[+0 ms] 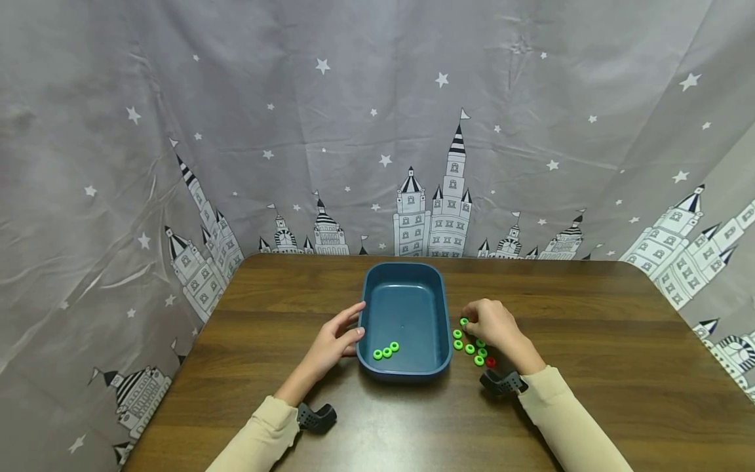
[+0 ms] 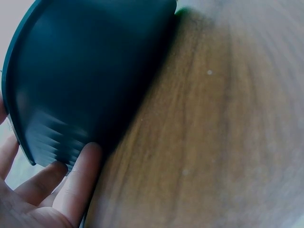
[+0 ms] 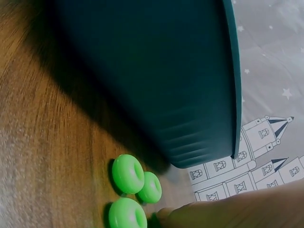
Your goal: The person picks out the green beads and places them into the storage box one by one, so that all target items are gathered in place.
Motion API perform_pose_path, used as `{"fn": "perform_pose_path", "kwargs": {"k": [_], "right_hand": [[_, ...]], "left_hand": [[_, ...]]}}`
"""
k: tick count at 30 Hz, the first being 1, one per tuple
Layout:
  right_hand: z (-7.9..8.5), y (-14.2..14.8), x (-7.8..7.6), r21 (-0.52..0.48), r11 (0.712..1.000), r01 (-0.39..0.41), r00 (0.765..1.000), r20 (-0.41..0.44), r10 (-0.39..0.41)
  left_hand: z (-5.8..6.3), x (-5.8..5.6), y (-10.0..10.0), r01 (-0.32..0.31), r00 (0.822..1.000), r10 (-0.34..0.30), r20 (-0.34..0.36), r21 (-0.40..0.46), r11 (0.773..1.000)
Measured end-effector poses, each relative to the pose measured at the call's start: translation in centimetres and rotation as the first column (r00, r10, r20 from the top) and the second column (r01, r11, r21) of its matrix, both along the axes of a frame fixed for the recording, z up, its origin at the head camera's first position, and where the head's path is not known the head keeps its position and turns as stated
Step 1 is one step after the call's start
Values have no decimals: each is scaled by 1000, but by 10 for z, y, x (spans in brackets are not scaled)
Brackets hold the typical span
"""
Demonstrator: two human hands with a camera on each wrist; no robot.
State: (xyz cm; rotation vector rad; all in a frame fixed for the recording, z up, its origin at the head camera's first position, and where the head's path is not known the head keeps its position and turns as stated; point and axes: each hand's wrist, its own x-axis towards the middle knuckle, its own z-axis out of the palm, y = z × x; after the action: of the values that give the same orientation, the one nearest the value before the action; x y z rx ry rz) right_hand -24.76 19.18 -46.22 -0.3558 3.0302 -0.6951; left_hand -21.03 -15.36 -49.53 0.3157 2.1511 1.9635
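A dark blue plastic tray stands on the table with three green ring-shaped beads inside, near its front left corner. My left hand rests against the tray's left side, its fingers fairly straight along the outer wall. Right of the tray, my right hand reaches down with fingers curled and pinches a green ring-shaped bead at the fingertips. Several more green beads lie loose around and below this hand. One red bead lies among them, close to the wrist.
The brown wooden table extends to both sides of the tray. A grey curtain with castles and stars hangs behind its far edge. Each wrist wears a black band mount.
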Motion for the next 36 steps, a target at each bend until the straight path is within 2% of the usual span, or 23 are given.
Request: {"fn": "perform_pose_path", "kwargs": {"k": [25, 36], "right_hand": [[-2, -1, 0, 40, 999, -13, 1000, -3, 13], [-1, -1, 1, 28, 1000, -8, 1000, 7, 8]], "left_hand": [[0, 0, 0, 0, 1000, 0, 0, 5, 1000], [0, 1, 0, -3, 1000, 3, -3, -3, 1000]]}}
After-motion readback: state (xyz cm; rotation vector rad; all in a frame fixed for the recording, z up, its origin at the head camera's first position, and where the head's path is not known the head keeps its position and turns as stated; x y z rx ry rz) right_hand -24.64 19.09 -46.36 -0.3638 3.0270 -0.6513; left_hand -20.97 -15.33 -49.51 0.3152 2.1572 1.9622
